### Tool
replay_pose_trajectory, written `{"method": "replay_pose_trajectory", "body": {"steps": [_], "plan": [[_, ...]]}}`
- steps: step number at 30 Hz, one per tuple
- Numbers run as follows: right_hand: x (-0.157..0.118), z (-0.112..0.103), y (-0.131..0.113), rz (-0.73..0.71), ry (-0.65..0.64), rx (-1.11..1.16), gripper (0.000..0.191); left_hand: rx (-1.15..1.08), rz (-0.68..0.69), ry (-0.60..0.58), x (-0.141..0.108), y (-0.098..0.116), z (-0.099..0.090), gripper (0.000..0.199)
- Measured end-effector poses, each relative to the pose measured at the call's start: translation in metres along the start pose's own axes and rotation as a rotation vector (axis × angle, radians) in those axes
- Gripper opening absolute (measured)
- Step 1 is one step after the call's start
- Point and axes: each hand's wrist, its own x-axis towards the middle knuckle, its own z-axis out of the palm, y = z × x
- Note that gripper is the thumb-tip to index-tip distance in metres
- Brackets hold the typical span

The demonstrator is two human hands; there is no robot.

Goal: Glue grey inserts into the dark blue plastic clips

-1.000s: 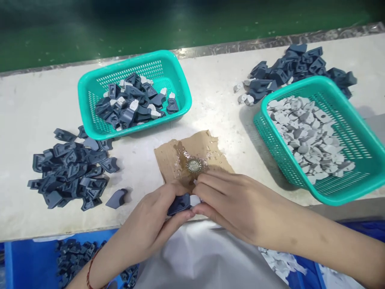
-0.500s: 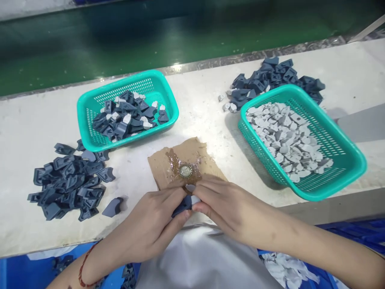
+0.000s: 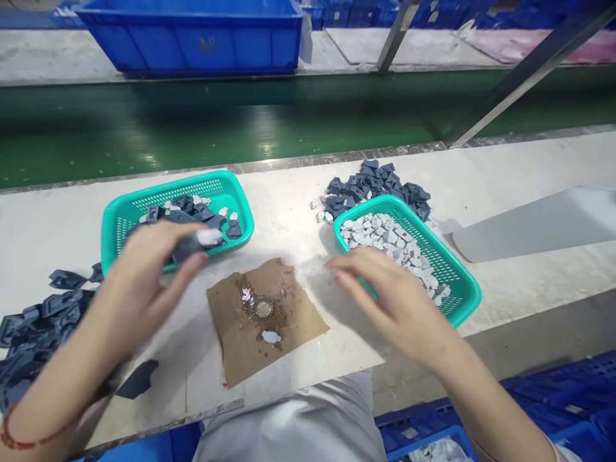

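Note:
My left hand (image 3: 137,282) is closed on a dark blue-grey plastic part (image 3: 185,246) with a white piece at its end, above the front of the left green basket (image 3: 106,237). That basket holds dark parts joined with white pieces. My right hand (image 3: 397,308) is beside the right green basket (image 3: 464,307), thumb and fingers apart and nothing visible between them. Small white pieces (image 3: 385,237) fill much of this basket. Between my hands lies a brown cardboard sheet (image 3: 283,353) with a wet patch, a small round metal disc (image 3: 263,309) and one white piece (image 3: 271,336).
Dark parts are heaped at the left (image 3: 43,327) and behind the right basket (image 3: 378,183). A single dark part (image 3: 138,380) lies near the front edge. Beyond the green strip (image 3: 269,128) stands a blue crate (image 3: 192,42); a metal post (image 3: 510,90) rises at right.
My hands have separated from over the cardboard: the left has carried the dark part to the left basket, the right has moved toward the right basket. The view has tilted up.

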Motion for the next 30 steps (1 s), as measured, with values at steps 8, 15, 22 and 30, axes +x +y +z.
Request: {"method": "replay_pose_trajectory", "body": {"steps": [8,15,22,30], "plan": [[-0.008,-0.017,0.083,0.237,0.063,-0.524,0.03,0.123,-0.343,-0.251,0.021,-0.029,0.008,0.074],[-0.002,-0.006,0.081,0.289,0.083,-0.606,0.026,0.048,-0.179,-0.262,0.034,-0.026,0.018,0.069],[-0.003,-0.012,0.085,0.161,0.097,-0.502,0.026,0.112,-0.155,-0.031,-0.006,-0.027,-0.019,0.045],[-0.012,-0.004,0.022,0.319,0.411,0.166,0.023,0.105,-0.08,-0.117,-0.122,-0.032,-0.029,0.024]]}}
